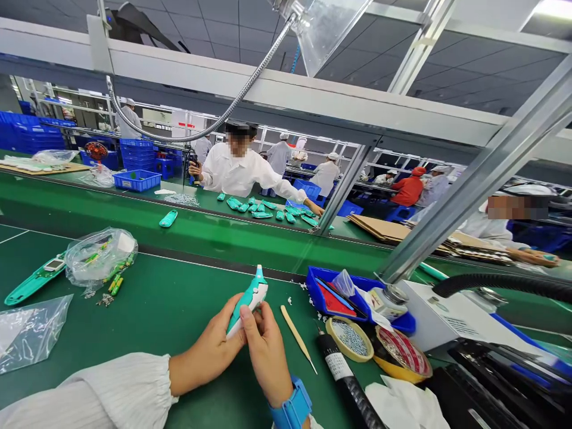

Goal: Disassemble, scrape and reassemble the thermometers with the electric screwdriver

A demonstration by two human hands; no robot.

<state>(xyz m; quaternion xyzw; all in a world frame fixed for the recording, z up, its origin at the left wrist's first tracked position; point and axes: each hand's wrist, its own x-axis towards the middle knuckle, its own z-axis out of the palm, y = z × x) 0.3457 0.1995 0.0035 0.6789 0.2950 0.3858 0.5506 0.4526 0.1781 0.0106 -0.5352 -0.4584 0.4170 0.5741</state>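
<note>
A teal and white ear thermometer (256,293) with a narrow probe tip stands tilted upward over the green bench mat, gripped by both hands. My left hand (217,342) wraps its lower left side. My right hand (267,351) closes on its right side, the thumb pressed on the front of the body. The fingers cover its lower part. Right of the hands lies a pale pointed stick (298,338) with a thin white tip. A black electric screwdriver (343,375) lies farther right, near a ring-shaped dish of small screws (351,338).
An opened teal shell with a circuit board (38,280), a parts bag (100,256) and a clear bag (33,330) lie left. A blue tray (328,307) and white box (435,316) stand right. Beyond, teal housings (261,208) lie before a person in white (236,170); a metal post (473,179) slants across.
</note>
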